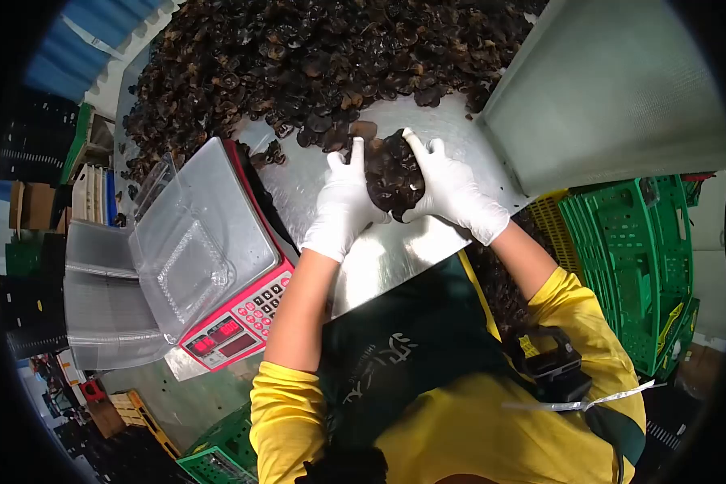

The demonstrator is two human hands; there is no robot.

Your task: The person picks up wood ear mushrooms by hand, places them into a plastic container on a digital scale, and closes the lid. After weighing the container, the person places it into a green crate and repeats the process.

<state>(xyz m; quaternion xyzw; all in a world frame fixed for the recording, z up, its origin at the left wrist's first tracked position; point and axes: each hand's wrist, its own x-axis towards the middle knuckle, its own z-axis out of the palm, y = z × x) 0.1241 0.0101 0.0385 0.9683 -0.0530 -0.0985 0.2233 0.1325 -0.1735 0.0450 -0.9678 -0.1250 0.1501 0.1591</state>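
Between my two white-gloved hands is a dark clump of wood ear mushrooms [394, 177], held just above the metal table [452, 133]. My left hand [347, 194] presses on the clump's left side, its fingers partly hidden behind it. From the right, my right hand [452, 181] closes around the other side, thumb and fingers against the mushrooms. A large pile of wood ear mushrooms [315, 56] covers the far part of the table, close beyond my fingertips. To the left stands a red digital scale [242, 315] with an open clear plastic clamshell box [194, 270] on its pan.
Stacked clear plastic containers [109, 298] stand left of the scale. A pale translucent panel [613, 89] rises at the table's right. Green crates [629, 266] and a yellow crate [555, 234] are on the right; another green crate [226, 448] is at lower left.
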